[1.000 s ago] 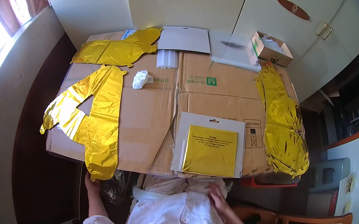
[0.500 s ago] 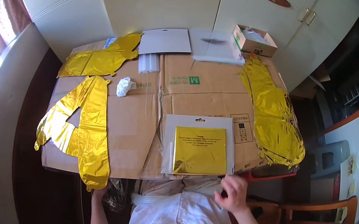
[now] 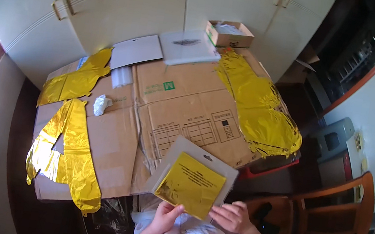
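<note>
A flat package (image 3: 196, 182) with a folded gold foil balloon in a clear sleeve on a white hang-hole card is tilted up over the table's near edge. My left hand (image 3: 166, 217) grips its lower edge, thumb on the front. At its lower right edge, the curled fingers of my right hand (image 3: 232, 215) close on the package. To the left lies a flat gold letter-shaped foil balloon (image 3: 77, 148), hanging a little over the near edge. Another gold foil balloon (image 3: 72, 84) lies behind it, and a stack of gold foil balloons (image 3: 262, 107) lies along the right side.
Flattened cardboard (image 3: 169, 107) covers the table. A crumpled white tissue (image 3: 101, 105) lies left of centre. Farther back are a white card (image 3: 137, 52), clear plastic sleeves (image 3: 191, 49) and a small open box (image 3: 229, 36). A wooden chair (image 3: 329, 213) stands to my right.
My left hand has come up from below the table edge and taken hold of the package. My right hand has moved onto it too. The package is now lifted and turned; the view has shifted right.
</note>
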`<state>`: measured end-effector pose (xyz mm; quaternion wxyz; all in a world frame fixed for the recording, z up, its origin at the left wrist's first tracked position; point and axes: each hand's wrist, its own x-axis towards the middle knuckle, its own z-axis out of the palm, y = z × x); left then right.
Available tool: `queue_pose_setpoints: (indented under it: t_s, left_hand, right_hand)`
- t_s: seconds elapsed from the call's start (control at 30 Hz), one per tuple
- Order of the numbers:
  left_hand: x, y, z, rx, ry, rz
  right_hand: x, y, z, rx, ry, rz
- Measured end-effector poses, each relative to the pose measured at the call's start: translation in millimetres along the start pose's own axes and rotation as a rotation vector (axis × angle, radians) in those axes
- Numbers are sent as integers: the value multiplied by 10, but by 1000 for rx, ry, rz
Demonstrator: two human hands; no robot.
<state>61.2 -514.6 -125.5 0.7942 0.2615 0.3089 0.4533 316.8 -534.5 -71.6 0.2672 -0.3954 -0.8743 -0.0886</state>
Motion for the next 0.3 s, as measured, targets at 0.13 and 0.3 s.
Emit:
queue_pose_setpoints:
  t_s: [0.13, 0.3]
  left_hand:
    - [131, -236, -43, 448, -116, -127]
    - [394, -465, -14, 724, -439, -113]
  right_hand:
    - [-522, 1, -156, 399, -403, 693]
    - [-1316, 467, -499, 510, -90, 843]
